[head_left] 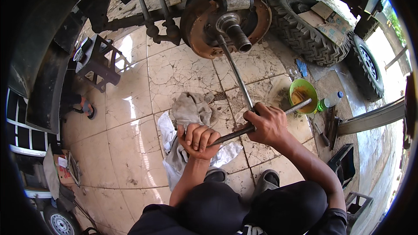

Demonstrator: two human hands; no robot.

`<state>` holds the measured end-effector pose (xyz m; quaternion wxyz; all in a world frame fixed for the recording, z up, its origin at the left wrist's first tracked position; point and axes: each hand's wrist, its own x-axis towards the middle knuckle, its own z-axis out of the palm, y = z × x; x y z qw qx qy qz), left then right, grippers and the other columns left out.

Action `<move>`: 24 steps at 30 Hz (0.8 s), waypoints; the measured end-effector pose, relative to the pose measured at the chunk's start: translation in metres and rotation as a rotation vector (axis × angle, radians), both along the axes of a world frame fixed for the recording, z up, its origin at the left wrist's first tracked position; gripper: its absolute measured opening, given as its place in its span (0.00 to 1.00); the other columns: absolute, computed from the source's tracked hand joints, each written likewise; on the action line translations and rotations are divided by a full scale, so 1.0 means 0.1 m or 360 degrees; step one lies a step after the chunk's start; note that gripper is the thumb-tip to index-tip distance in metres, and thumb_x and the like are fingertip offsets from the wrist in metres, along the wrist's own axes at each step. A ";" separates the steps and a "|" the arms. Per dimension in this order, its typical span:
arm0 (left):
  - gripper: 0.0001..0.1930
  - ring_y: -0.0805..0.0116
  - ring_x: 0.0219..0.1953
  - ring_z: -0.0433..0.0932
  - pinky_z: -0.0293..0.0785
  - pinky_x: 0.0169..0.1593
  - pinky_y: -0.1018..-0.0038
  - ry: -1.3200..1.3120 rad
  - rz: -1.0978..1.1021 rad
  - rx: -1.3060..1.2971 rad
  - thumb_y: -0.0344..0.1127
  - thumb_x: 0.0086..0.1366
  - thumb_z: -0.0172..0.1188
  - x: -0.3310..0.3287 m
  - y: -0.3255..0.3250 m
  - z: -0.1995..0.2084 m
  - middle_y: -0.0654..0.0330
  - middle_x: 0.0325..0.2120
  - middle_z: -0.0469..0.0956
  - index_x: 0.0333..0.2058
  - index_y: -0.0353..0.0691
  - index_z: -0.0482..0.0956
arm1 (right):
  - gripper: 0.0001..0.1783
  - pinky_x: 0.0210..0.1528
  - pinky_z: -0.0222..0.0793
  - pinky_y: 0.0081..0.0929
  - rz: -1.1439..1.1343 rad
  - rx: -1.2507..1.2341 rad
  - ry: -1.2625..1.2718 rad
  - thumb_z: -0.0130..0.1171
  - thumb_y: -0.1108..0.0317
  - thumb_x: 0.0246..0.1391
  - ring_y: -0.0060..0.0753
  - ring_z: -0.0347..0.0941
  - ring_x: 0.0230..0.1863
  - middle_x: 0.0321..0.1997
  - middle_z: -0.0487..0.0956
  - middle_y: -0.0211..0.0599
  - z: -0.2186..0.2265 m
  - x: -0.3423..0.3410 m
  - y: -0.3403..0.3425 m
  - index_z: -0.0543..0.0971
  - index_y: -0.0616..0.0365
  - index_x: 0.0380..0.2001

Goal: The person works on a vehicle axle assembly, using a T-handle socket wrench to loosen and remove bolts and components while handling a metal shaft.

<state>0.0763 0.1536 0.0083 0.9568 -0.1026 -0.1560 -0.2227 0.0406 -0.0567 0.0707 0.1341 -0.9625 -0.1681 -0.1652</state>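
Observation:
A rusty round brake backing plate (198,39) with a hub spindle (237,37) in its middle faces me at the top. From just below the spindle a long shiny shaft (235,70) slants down toward me. A thinner bar (230,135) crosses its near end, like a T-handle. My left hand (199,141) is wrapped round the bar's left end. My right hand (269,124) closes round the bar where it meets the shaft; the bar's right end sticks out past it. How the shaft's far tip seats on the plate is hard to make out.
Grey and white rags (191,109) lie on the tiles below my hands. At the right are a green bowl (302,93), a bottle (331,100) and large tyres (311,30). A dark plastic stool (98,61) stands at the left, near another person's foot (87,106).

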 end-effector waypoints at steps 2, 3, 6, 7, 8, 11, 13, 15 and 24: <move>0.28 0.79 0.06 0.55 0.52 0.24 0.79 0.0089 -0.0030 -0.0060 0.57 0.70 0.42 -0.01 0.00 -0.04 0.72 0.03 0.60 0.12 0.52 0.65 | 0.26 0.29 0.71 0.36 0.0081 -0.0035 0.0117 0.65 0.63 0.35 0.41 0.76 0.29 0.32 0.71 0.38 0.06 -0.03 -0.05 0.74 0.47 0.43; 0.29 0.79 0.06 0.55 0.52 0.24 0.79 0.0094 -0.0045 -0.0082 0.58 0.71 0.41 -0.01 -0.04 -0.06 0.71 0.03 0.60 0.12 0.52 0.65 | 0.30 0.31 0.72 0.36 0.0140 -0.0045 0.0174 0.65 0.64 0.36 0.42 0.76 0.30 0.34 0.72 0.39 0.14 -0.05 -0.13 0.72 0.48 0.49; 0.31 0.78 0.06 0.56 0.52 0.24 0.79 0.0060 -0.0014 -0.0080 0.59 0.72 0.37 0.02 -0.01 -0.03 0.70 0.04 0.61 0.12 0.50 0.66 | 0.33 0.39 0.73 0.40 0.0490 -0.0085 0.0180 0.61 0.68 0.46 0.43 0.76 0.34 0.35 0.75 0.43 0.25 0.10 -0.35 0.64 0.58 0.57; 0.31 0.78 0.06 0.56 0.52 0.24 0.79 0.0017 -0.0013 -0.0097 0.59 0.72 0.36 0.03 -0.02 0.01 0.70 0.04 0.62 0.12 0.50 0.66 | 0.24 0.38 0.72 0.40 0.0352 -0.0295 0.0137 0.61 0.67 0.47 0.43 0.76 0.33 0.31 0.75 0.42 0.23 0.15 -0.51 0.70 0.59 0.48; 0.32 0.78 0.06 0.57 0.52 0.24 0.79 -0.0026 -0.0010 -0.0115 0.60 0.72 0.35 0.04 -0.02 0.05 0.70 0.04 0.62 0.13 0.49 0.66 | 0.15 0.37 0.71 0.40 0.0212 -0.0503 0.0093 0.61 0.65 0.49 0.42 0.76 0.31 0.26 0.76 0.40 0.21 0.18 -0.65 0.75 0.59 0.40; 0.33 0.78 0.06 0.56 0.52 0.23 0.79 -0.0015 0.0129 0.0024 0.62 0.72 0.34 -0.02 -0.10 0.15 0.69 0.04 0.61 0.13 0.48 0.67 | 0.11 0.30 0.69 0.36 0.0098 -0.0476 0.0239 0.61 0.62 0.48 0.39 0.75 0.25 0.18 0.74 0.35 0.35 0.20 -0.79 0.75 0.57 0.20; 0.33 0.78 0.06 0.56 0.51 0.23 0.80 0.0032 0.0178 0.0005 0.62 0.71 0.36 -0.02 -0.10 0.17 0.70 0.04 0.60 0.13 0.48 0.67 | 0.13 0.26 0.68 0.35 -0.0061 -0.0402 0.0278 0.61 0.61 0.47 0.38 0.74 0.21 0.17 0.74 0.31 0.32 0.14 -0.69 0.75 0.54 0.16; 0.32 0.78 0.06 0.55 0.51 0.22 0.80 0.0113 0.0204 -0.0095 0.62 0.71 0.37 -0.02 -0.03 0.15 0.70 0.03 0.60 0.13 0.48 0.67 | 0.07 0.20 0.66 0.32 -0.0084 -0.0324 0.0187 0.62 0.63 0.41 0.35 0.73 0.19 0.16 0.74 0.26 0.27 0.08 -0.63 0.76 0.48 0.16; 0.34 0.80 0.05 0.54 0.48 0.21 0.81 0.0158 0.0286 -0.0116 0.66 0.69 0.39 -0.05 -0.05 0.28 0.71 0.03 0.57 0.11 0.48 0.65 | 0.07 0.22 0.65 0.31 -0.0024 -0.0002 -0.0164 0.62 0.67 0.26 0.32 0.70 0.17 0.15 0.72 0.26 0.14 0.07 -0.62 0.74 0.46 0.15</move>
